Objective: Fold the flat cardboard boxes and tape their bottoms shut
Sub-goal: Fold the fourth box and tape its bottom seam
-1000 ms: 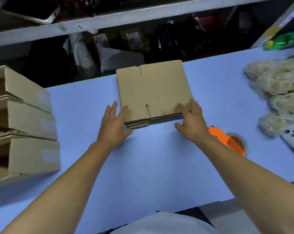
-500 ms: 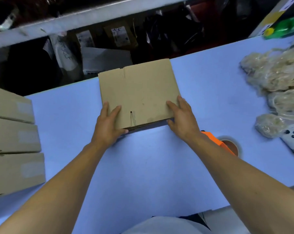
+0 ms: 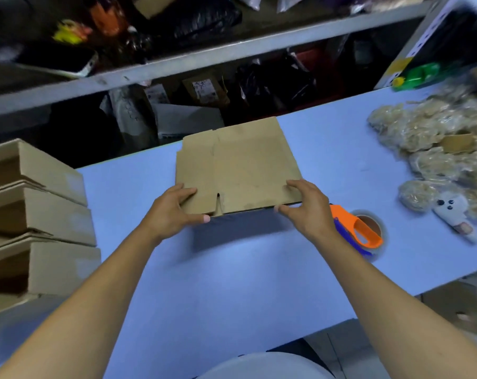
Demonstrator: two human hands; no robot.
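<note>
Both hands held the flat cardboard box (image 3: 240,165) by its near edge, raised off the blue tabletop (image 3: 232,283). The left hand (image 3: 171,212) and right hand (image 3: 308,209) each had a pinching grip. Best to pull evenly so it opens square.

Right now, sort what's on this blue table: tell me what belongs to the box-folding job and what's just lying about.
Job:
- flat brown cardboard box, gripped by left hand and right hand
- orange tape dispenser
- stack of folded cardboard boxes

Lying about:
- plastic-wrapped beige bundles
- small white plush toy
- green bottle
</note>
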